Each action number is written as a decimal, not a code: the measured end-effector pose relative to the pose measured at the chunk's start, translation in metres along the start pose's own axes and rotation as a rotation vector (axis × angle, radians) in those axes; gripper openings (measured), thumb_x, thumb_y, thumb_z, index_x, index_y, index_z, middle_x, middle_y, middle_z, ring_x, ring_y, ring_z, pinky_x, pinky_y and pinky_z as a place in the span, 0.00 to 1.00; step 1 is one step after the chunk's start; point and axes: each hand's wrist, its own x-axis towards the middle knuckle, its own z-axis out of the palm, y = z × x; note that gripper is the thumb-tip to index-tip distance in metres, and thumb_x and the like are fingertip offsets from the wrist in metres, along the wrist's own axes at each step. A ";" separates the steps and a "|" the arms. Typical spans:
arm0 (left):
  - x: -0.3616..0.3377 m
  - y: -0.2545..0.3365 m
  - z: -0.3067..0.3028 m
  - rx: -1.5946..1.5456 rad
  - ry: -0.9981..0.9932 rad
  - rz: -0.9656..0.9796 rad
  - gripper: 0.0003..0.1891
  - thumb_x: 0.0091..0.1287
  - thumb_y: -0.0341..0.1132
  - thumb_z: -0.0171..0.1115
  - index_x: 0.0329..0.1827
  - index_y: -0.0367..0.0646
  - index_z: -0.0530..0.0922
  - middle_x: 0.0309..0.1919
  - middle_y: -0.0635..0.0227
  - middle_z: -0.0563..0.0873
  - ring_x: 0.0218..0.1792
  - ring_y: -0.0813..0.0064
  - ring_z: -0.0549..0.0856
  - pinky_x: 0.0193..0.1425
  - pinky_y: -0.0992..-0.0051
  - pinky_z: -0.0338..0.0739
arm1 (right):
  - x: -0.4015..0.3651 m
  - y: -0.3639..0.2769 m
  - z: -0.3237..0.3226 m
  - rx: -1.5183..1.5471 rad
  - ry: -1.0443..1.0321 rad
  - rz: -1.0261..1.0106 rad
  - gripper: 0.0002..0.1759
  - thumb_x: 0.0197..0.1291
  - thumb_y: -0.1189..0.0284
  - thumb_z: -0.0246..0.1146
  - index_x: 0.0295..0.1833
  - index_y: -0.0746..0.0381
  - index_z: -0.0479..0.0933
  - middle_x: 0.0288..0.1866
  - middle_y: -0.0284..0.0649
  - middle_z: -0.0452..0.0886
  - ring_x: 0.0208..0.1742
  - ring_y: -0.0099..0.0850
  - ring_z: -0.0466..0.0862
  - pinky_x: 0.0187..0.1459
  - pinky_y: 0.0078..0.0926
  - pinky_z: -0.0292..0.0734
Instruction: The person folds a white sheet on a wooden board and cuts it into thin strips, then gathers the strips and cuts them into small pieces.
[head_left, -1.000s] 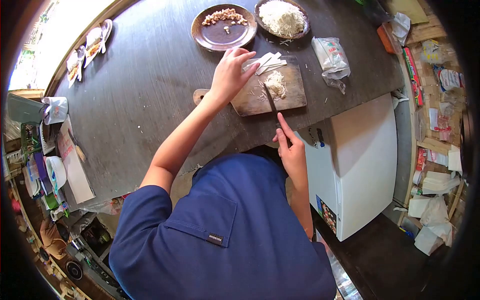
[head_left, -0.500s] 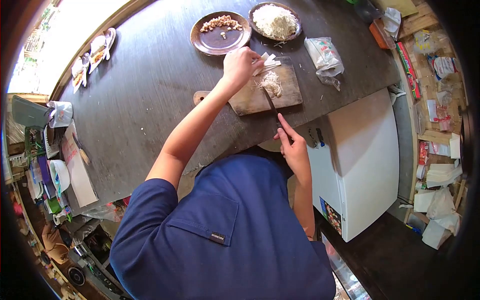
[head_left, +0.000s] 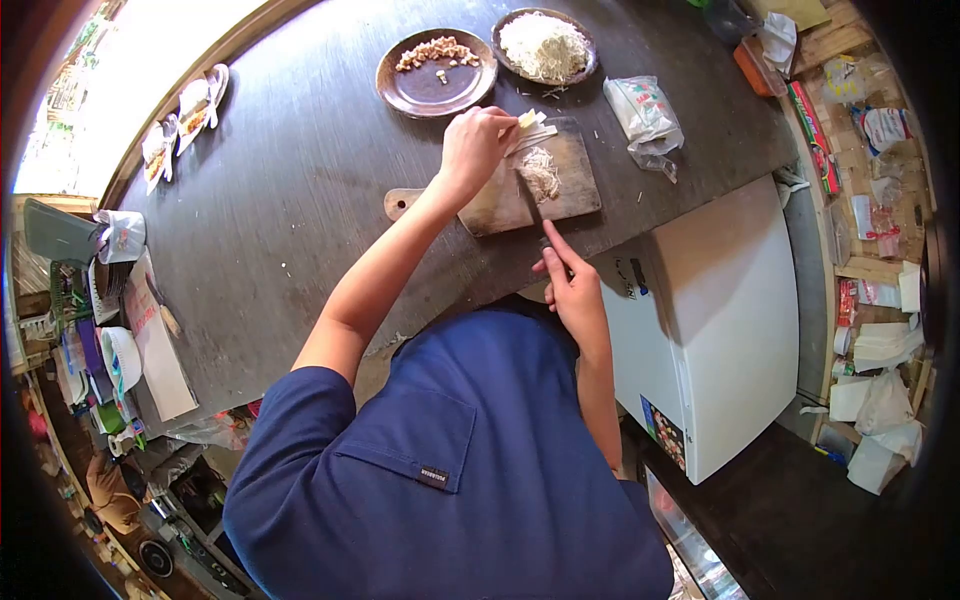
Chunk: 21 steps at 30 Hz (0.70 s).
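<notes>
Pinching pale strips [head_left: 536, 134] at fingertips [head_left: 514, 122], left hand [head_left: 474, 148].

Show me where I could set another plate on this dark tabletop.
Widest patch, bare but for specks: between the cutting board and the pale cardboard. A smaller one lies between the board, the white bag and the near table edge. Crowded: the board's far side, with left hand, white strips and two plates close together.

My pinched left hand [head_left: 478, 148] at twelve o'clock, my right hand [head_left: 574, 282] at five o'clock from it, index finger [head_left: 561, 241] straight.
</notes>
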 end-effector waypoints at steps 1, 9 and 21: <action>0.000 0.000 -0.001 0.002 0.004 -0.005 0.10 0.70 0.40 0.74 0.48 0.47 0.96 0.45 0.65 0.95 0.40 0.59 0.93 0.49 0.62 0.86 | -0.001 -0.005 0.000 -0.004 -0.005 -0.002 0.25 0.84 0.62 0.61 0.82 0.42 0.76 0.35 0.33 0.86 0.22 0.16 0.74 0.26 0.21 0.75; 0.003 0.000 -0.006 -0.112 -0.023 -0.066 0.11 0.71 0.40 0.74 0.48 0.45 0.95 0.46 0.62 0.96 0.44 0.57 0.94 0.52 0.64 0.86 | 0.013 0.011 0.011 0.091 -0.097 -0.045 0.25 0.86 0.65 0.59 0.83 0.46 0.74 0.40 0.31 0.86 0.23 0.13 0.73 0.24 0.15 0.71; -0.027 0.025 -0.051 -0.525 -0.127 -0.427 0.13 0.75 0.36 0.72 0.50 0.33 0.93 0.39 0.53 0.96 0.41 0.71 0.96 0.48 0.71 0.87 | 0.032 0.015 -0.039 -0.102 0.290 -0.107 0.28 0.80 0.61 0.67 0.80 0.56 0.78 0.39 0.38 0.91 0.23 0.17 0.74 0.30 0.23 0.76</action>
